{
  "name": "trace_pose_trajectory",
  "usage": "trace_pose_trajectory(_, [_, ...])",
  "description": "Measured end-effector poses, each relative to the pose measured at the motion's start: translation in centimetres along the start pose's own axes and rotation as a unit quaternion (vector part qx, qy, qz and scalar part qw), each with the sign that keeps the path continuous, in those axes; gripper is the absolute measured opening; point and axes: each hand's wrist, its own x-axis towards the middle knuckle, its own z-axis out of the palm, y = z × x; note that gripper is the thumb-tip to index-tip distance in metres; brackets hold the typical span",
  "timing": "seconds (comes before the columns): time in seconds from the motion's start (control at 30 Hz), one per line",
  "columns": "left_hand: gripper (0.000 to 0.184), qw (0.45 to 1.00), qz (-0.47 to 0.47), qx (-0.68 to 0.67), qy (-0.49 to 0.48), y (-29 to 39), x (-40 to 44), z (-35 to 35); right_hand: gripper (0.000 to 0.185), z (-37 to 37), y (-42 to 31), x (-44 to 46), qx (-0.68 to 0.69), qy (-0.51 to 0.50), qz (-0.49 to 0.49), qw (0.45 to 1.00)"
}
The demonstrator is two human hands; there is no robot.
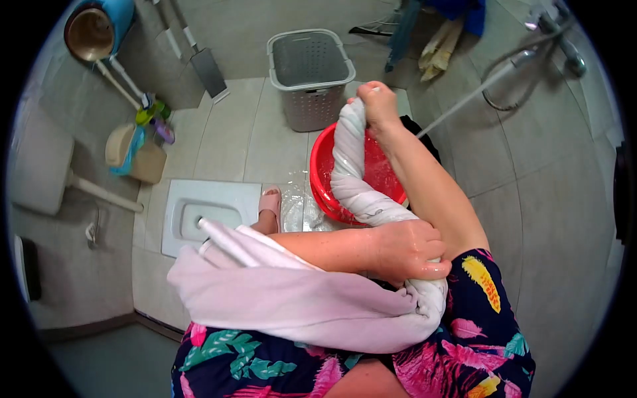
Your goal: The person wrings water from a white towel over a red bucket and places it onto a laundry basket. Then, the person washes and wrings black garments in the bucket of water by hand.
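Cloth: it hung above the red basin and across the lap; the pale pinkish-white cloth was wrung into a thick spiral between the hands, then spread out loose and softly creased to the left.
Left fingers: those of the left hand were curled tightly round the twist, thumb outward.
Right fingers: the right hand was closed on the cloth's upper end; most fingertips were turned away, and that end was hidden in the fist.
Left forearm: partly covered by the loose cloth.
Basin: its contents were hard to make out, twist and right forearm covering much of it.
Black item: mostly hidden behind that forearm, its kind unclear.
Slipper: pink, partly hidden by the left arm.
Hanging blue cloth: cut off at the top edge.
Floor: wet beside the basin.
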Motion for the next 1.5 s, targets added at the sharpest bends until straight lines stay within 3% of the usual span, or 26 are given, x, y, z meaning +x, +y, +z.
trace_pose_trajectory(0.17, [0.024, 0.998, -0.036, -0.042, 0.003, -1.3, -2.5, 1.2, 0.015, -2.3, -0.7, 1.2, -0.036, -0.005, -0.005, 0.999])
trace_pose_trajectory(0.47, [0.031, 0.986, -0.134, -0.036, -0.095, -4.2, -6.5, 5.4, 0.009, -3.6, 1.2, 0.2, -0.032, 0.034, 0.020, 0.999])
trace_pose_trajectory(0.6, [0.032, 0.980, -0.191, -0.027, -0.046, -6.6, -8.4, 6.7, 0.006, -4.6, 1.9, -0.9, -0.082, 0.036, 0.036, 0.995])
trace_pose_trajectory(0.67, [0.020, 0.962, -0.274, 0.008, -0.006, -7.9, -9.7, 6.9, 0.006, -4.9, 2.0, -1.6, -0.127, 0.032, 0.040, 0.991])
trace_pose_trajectory(0.7, [0.022, 0.951, -0.306, -0.024, -0.023, -8.0, -9.6, 5.5, 0.006, -5.1, 2.1, -1.7, -0.129, 0.034, 0.050, 0.990])
trace_pose_trajectory(0.93, [0.020, 0.968, -0.249, 0.022, 0.009, -7.1, -7.5, 1.4, 0.007, -2.5, -0.2, -2.5, -0.105, -0.031, 0.027, 0.994])
trace_pose_trajectory(1.07, [0.020, 0.981, -0.177, 0.048, 0.067, -6.1, -6.0, -2.4, 0.006, -3.1, -2.8, -2.1, -0.053, -0.085, 0.002, 0.995])
trace_pose_trajectory(1.13, [0.020, 0.972, -0.186, 0.058, 0.134, -6.4, -5.9, -6.6, 0.007, -4.3, -4.3, -1.8, -0.014, -0.100, -0.024, 0.995])
trace_pose_trajectory(1.17, [0.023, 0.956, -0.237, 0.003, 0.174, -6.9, -6.6, -9.9, 0.008, -4.4, -5.0, -2.0, 0.009, -0.115, -0.032, 0.993])
trace_pose_trajectory(1.27, [0.028, 0.861, -0.289, 0.075, 0.412, -7.2, -5.6, -18.6, 0.014, -2.5, -6.5, -3.7, 0.048, -0.175, -0.112, 0.977])
trace_pose_trajectory(1.33, [0.031, 0.749, -0.276, 0.119, 0.590, -7.6, -4.8, -24.8, 0.011, 1.3, -7.2, -6.0, -0.026, -0.212, -0.253, 0.944])
trace_pose_trajectory(1.37, [0.033, 0.694, -0.256, 0.128, 0.661, -7.5, -4.2, -27.8, 0.010, 3.2, -7.8, -7.4, -0.153, -0.220, -0.376, 0.887])
trace_pose_trajectory(1.4, [0.034, 0.643, -0.237, 0.122, 0.718, -7.3, -3.5, -30.6, 0.013, 4.9, -7.9, -8.6, -0.208, -0.290, -0.440, 0.824])
trace_pose_trajectory(1.43, [0.036, 0.600, -0.214, 0.101, 0.764, -7.1, -2.7, -33.0, 0.019, 6.4, -7.6, -9.8, -0.284, -0.335, -0.532, 0.724])
trace_pose_trajectory(1.47, [0.038, 0.565, -0.184, 0.061, 0.802, -6.7, -1.9, -35.1, 0.021, 7.8, -8.2, -11.4, -0.394, -0.415, -0.564, 0.595])
trace_pose_trajectory(1.5, [0.038, 0.544, -0.159, 0.006, 0.824, -6.1, -0.9, -37.0, 0.024, 8.6, -7.0, -12.0, -0.460, -0.485, -0.521, 0.531])
